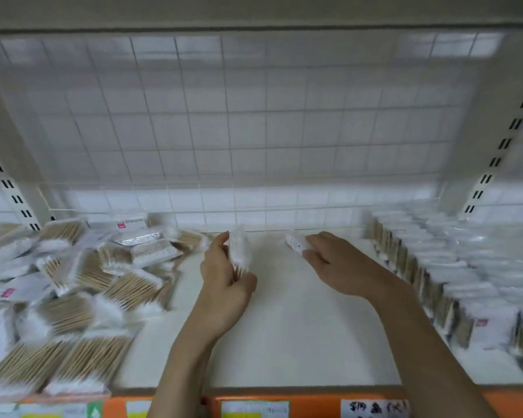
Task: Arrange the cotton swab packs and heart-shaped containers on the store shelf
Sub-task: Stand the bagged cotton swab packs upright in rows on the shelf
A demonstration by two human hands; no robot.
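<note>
Your left hand point(224, 273) is curled round one cotton swab pack point(240, 250), holding it upright on its end over the middle of the shelf point(284, 342), toward the back edge. Your right hand point(332, 260) pinches a second, smaller-looking pack point(295, 241) at its fingertips, just beside the first and also near the back edge; the blur hides whether either pack touches the shelf surface.

Along the left end of the shelf lies a loose heap of swab packs point(82, 285), wooden sticks showing through the clear wrap, tumbled at all angles from the back edge down to the front left corner. Along the right end stands a tidy row of packs point(435, 267) set on edge, running from the back toward the front right corner. The bare white stretch between the heap and the row is where your forearms cross in.

Behind the shelf is a white wire grid point(254, 131). An orange price strip point(308, 402) with paper labels runs along the front edge.
</note>
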